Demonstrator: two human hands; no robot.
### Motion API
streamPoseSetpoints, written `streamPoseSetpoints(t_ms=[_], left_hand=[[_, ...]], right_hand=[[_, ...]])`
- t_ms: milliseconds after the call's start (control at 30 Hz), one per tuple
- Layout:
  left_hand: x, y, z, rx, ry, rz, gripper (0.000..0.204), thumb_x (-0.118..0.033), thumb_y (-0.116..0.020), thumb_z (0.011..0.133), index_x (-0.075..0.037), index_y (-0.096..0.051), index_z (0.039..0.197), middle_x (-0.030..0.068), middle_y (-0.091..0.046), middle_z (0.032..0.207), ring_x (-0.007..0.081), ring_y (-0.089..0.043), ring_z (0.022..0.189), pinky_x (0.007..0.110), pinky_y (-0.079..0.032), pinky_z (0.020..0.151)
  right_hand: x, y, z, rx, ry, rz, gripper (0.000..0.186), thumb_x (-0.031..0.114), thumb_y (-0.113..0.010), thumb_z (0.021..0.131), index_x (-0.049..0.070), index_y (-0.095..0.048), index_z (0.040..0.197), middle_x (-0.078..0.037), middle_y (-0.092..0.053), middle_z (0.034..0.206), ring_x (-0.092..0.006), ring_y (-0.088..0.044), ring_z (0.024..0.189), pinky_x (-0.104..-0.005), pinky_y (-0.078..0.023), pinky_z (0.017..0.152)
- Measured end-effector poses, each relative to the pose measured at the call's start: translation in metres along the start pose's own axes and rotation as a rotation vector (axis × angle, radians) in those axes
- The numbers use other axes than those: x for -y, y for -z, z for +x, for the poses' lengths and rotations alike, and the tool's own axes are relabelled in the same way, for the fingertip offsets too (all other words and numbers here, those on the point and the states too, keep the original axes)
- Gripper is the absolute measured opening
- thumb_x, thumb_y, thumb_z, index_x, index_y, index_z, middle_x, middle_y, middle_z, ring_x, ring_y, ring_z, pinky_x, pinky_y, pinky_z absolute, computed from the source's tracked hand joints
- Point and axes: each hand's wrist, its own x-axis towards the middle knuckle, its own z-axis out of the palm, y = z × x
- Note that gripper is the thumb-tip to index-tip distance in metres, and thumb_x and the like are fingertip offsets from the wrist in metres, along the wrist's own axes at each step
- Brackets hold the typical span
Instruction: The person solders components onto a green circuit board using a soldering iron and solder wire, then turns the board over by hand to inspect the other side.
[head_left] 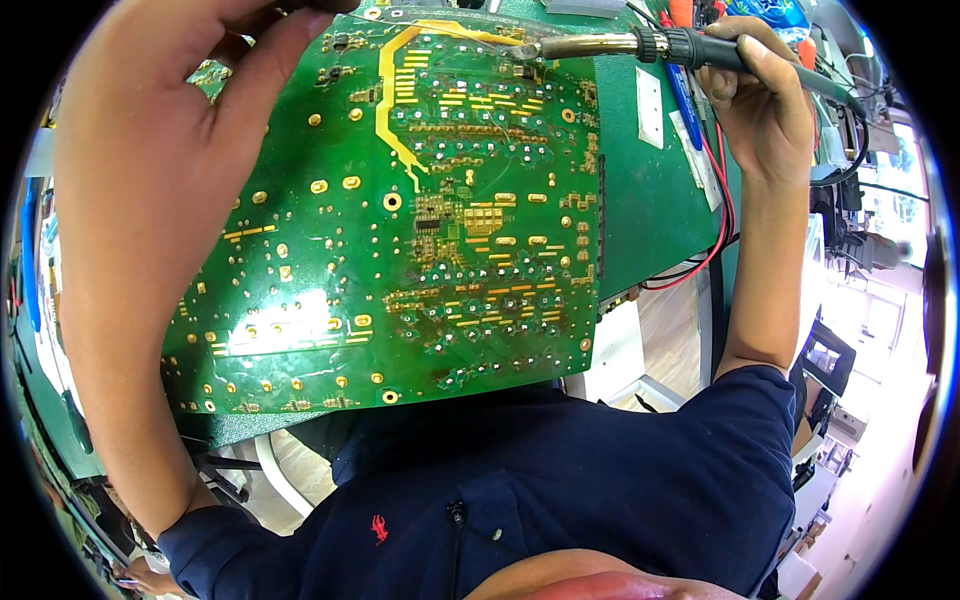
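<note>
Head view: the person's L hand (pixel 165 110) is reaching over the upper L part of a big green PCB w/ gold pads & traces (pixel 330 235), its thumb & fingers pinching a thin silvery wire (pixel 435 30) nr the top edge; some fingertips are getting cut off there. The R hand (pixel 765 95) is gripping a soldering iron w/ dark handle & metal barrel (pixel 590 45), pointing it L so the tip is meeting the wire's end at the PCB's upper R; exact contact is too small to tell. The PCB is lying on a green table (pixel 640 225), its near edge facing the person's navy shirt (pixel 600 450). R of the PCB, a white flat strip (pixel 650 108), a slim blue pen-like item (pixel 685 105) & thin red cables (pixel 728 205) are lying nr the R forearm.
</note>
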Motion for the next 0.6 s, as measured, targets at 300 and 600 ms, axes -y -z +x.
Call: streamPoseSetpoints(t_ms=[300, 600], left_hand=[[-0.0031, -0.0006, 0.0011, 0.005, 0.0, 0.004, 0.013, 0.0, -0.063, 0.093, 0.002, -0.067, 0.105, 0.0094, -0.071, 0.096, 0.0152, -0.069, 0.09, 0.026, -0.052, 0.083], [-0.0014, 0.0006, 0.0016, 0.02, -0.029, 0.023, 0.013, 0.0, -0.063, 0.093, 0.002, -0.067, 0.105, 0.0098, -0.071, 0.096, 0.016, -0.069, 0.09, 0.026, -0.052, 0.084]], right_hand=[[0.0017, 0.0004, -0.0003, 0.013, 0.017, -0.034, 0.035, 0.02, -0.05, 0.097, -0.007, -0.063, 0.114, -0.006, -0.058, 0.069, -0.0134, -0.053, 0.067, -0.0257, -0.038, 0.063], [0.0047, -0.0021, -0.0016, 0.002, 0.024, -0.062, 0.035, 0.02, -0.051, 0.096, -0.008, -0.063, 0.113, -0.007, -0.059, 0.07, -0.0133, -0.055, 0.068, -0.0248, -0.04, 0.063]])
